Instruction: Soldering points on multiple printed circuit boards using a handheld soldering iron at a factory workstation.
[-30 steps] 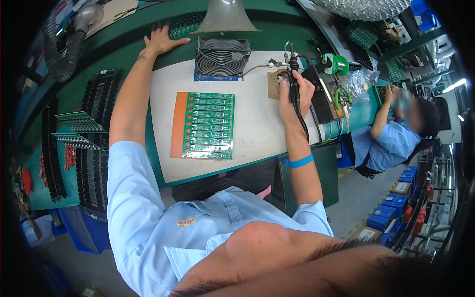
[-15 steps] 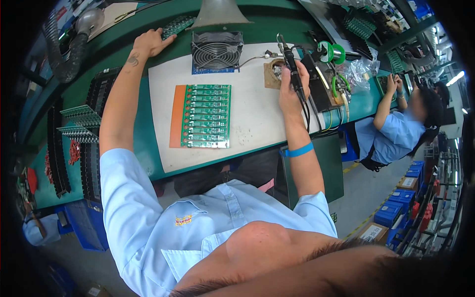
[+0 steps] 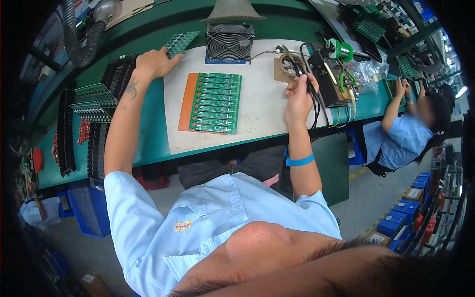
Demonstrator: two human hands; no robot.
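Note:
My left hand (image 3: 156,63) grips the near edge of a green circuit board panel (image 3: 182,43), left of the fan, fingers and thumb closed on it. In my right hand (image 3: 300,94) is a black soldering iron (image 3: 300,69). Its front end points away from me, over the round tip cleaner (image 3: 288,64) on its brown base. Between my hands a second circuit board panel (image 3: 216,102), with several narrow boards side by side, lies on an orange plate (image 3: 188,101) on the white mat (image 3: 260,109).
A black fan (image 3: 230,43) stands at the mat's far edge. To the right are a dark soldering station (image 3: 327,81), green solder spools (image 3: 340,50) and cables. Black racks (image 3: 118,76) with upright boards (image 3: 96,94) line the left. A co-worker (image 3: 403,128) sits at the far right.
My left hand has drawn the circuit board panel nearer to me. My right hand has lowered and tilted the soldering iron over the tip cleaner. The whole view has shifted slightly.

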